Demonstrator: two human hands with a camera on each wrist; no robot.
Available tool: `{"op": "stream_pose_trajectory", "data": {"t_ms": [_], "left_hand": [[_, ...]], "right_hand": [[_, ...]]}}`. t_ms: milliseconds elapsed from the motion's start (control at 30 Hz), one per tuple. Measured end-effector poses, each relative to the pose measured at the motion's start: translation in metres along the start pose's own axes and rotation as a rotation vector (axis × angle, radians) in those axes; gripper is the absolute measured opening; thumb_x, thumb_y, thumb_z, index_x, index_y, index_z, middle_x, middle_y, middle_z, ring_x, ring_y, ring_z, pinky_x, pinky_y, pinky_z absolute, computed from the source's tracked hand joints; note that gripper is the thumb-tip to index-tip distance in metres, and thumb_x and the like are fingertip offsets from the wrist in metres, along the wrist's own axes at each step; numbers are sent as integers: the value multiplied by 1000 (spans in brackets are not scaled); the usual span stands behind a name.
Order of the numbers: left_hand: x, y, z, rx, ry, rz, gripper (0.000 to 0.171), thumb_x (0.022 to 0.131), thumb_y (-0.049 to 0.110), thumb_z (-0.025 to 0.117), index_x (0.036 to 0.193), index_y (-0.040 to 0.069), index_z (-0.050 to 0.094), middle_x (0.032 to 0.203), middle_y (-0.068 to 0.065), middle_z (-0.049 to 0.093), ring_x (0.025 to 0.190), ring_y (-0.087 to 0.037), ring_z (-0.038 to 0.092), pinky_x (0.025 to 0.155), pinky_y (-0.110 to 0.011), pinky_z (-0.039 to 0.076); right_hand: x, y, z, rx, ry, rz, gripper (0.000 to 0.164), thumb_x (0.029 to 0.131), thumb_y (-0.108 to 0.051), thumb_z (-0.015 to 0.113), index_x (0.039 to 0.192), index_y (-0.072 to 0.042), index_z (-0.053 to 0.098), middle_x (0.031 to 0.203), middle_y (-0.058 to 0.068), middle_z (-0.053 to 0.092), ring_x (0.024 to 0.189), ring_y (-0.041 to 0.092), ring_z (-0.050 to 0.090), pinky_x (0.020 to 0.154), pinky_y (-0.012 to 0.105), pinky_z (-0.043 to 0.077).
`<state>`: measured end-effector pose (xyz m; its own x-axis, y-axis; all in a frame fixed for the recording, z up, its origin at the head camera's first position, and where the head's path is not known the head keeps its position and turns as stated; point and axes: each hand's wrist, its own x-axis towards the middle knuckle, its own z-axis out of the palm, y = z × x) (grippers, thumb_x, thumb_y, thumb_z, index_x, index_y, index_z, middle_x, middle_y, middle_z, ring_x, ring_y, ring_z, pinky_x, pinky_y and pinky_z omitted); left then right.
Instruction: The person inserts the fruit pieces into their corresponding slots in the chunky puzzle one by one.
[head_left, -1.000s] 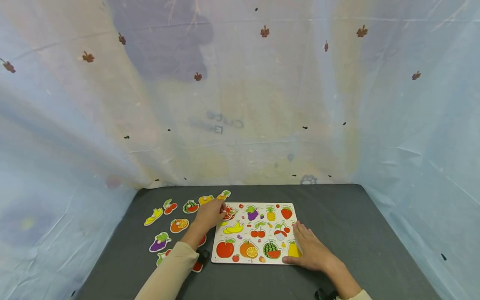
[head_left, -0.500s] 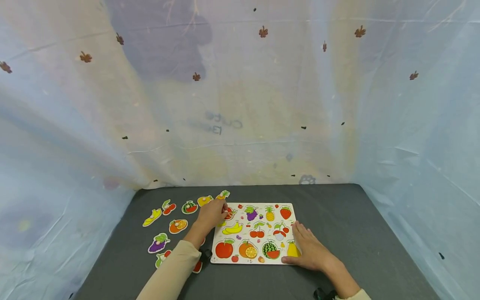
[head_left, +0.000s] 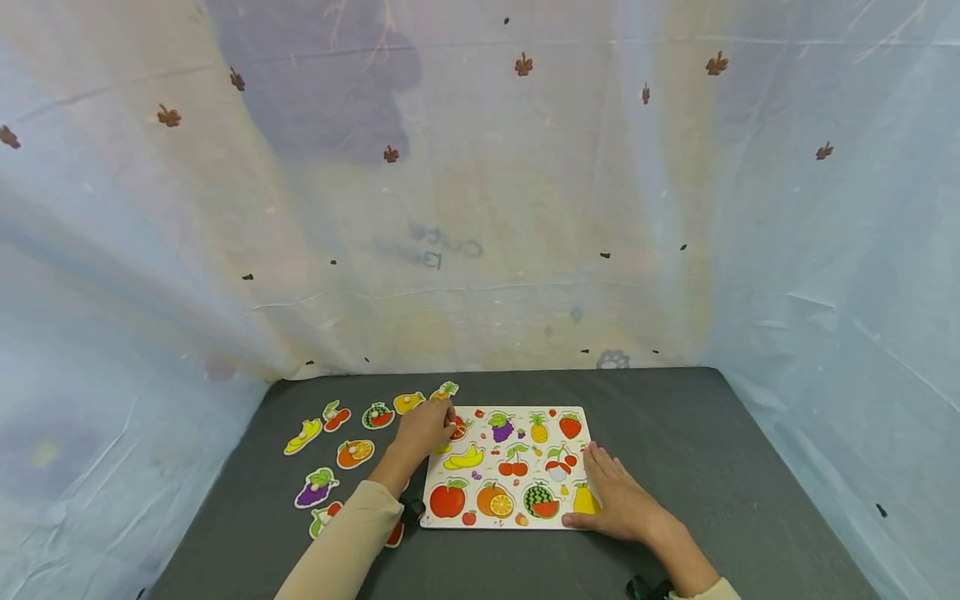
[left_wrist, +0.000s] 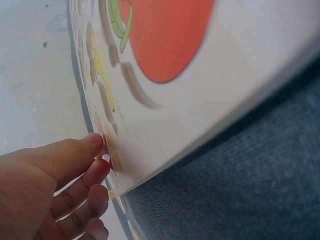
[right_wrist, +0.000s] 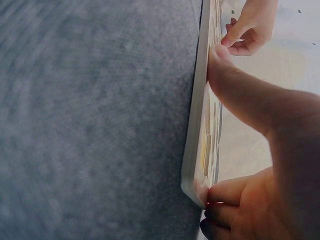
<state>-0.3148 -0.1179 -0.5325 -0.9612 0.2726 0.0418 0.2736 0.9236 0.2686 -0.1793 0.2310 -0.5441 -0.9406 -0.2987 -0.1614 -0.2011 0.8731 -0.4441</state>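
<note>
A white fruit puzzle board (head_left: 495,500) with shaped recesses lies on the dark cloth. At its far left corner, my left hand (head_left: 426,433) pinches a red fruit puzzle piece (head_left: 459,428) between thumb and index finger; my hand hides part of it. The left wrist view shows the thumb (left_wrist: 92,142) and index fingertip close together against the board, the other fingers curled loosely. My right hand (head_left: 622,498) rests on the board's right edge, fingers spread and straight, partly covering a yellow pear picture (head_left: 585,500). In the right wrist view its thumb (right_wrist: 222,65) lies along the near edge.
Left of the board lie several loose fruit pieces: a banana (head_left: 303,436), cherries (head_left: 336,416), a watermelon (head_left: 378,415), an orange (head_left: 355,453), grapes (head_left: 317,487) and a pineapple (head_left: 446,392). My left forearm (head_left: 345,542) partly covers others. A patterned curtain (head_left: 480,208) hangs behind.
The whole view has shifted very slightly. My left hand keeps its pinch on the red fruit puzzle piece at the far left corner, and my right hand stays on the right edge.
</note>
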Motion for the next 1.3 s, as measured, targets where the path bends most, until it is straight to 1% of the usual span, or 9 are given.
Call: {"op": "stream_pose_trajectory", "data": {"t_ms": [300,433,600,667,767,933,1133,1233,1300], "left_hand": [[-1,0,1,-8,-1,-1,15,97,24,82,97,16,70,80,5,58,71,-13,53,65,-33,47],[-4,1,-1,-12,-3,-9,17,97,26,83,101,15,70,82,3,59,72,-14,53,66,-34,48],[-10,-2,-4,-42,9,-30,22,96,30,84,105,15,71,85,2,58,72,-15,53,65,-34,48],[-13,-5,-5,-59,20,-37,24,95,31,85,107,15,72,86,2,57,71,-16,53,64,-34,47],[-19,-13,-6,-83,49,-28,24,95,31,85,106,15,71,87,2,58,71,-15,52,63,-34,46],[-30,-28,-10,-103,85,-14,21,95,29,85,103,18,69,93,4,63,76,-12,56,70,-36,51],[-47,-46,-22,-125,96,-56,18,95,28,85,106,20,72,99,4,67,87,-15,65,81,-45,57],[-56,-56,-28,-134,90,-79,18,96,27,84,107,20,72,100,4,68,88,-16,66,81,-50,56],[-61,-64,-31,-130,87,-90,18,96,28,84,107,20,72,100,4,68,87,-16,66,81,-50,56]], "right_hand": [[0,-2,-1,8,-3,3,129,82,-68,82,165,11,23,174,30,19,162,44,21,129,61,17],[0,-4,-2,13,-7,5,129,82,-68,83,164,12,23,174,30,19,161,45,22,129,61,17],[-2,-4,-3,22,-4,-4,128,83,-68,83,164,13,24,173,31,19,161,46,21,129,61,17],[-2,-4,-2,20,-7,-5,128,83,-68,82,164,12,23,174,30,18,162,45,20,129,61,16],[-3,-4,-3,29,-8,-9,128,83,-67,83,164,13,22,174,31,18,162,46,20,129,61,16],[-2,-3,-3,29,-7,-19,128,83,-65,84,163,14,23,173,33,18,161,47,21,128,63,16],[-1,-2,-1,30,-5,-18,130,82,-67,85,163,13,23,173,32,18,161,47,21,128,62,16],[-1,1,0,26,-1,-25,135,78,-68,87,164,14,22,173,33,17,161,48,20,128,62,16],[-1,2,1,19,-3,-31,139,75,-69,89,164,14,21,173,33,17,161,48,20,128,62,17]]}}
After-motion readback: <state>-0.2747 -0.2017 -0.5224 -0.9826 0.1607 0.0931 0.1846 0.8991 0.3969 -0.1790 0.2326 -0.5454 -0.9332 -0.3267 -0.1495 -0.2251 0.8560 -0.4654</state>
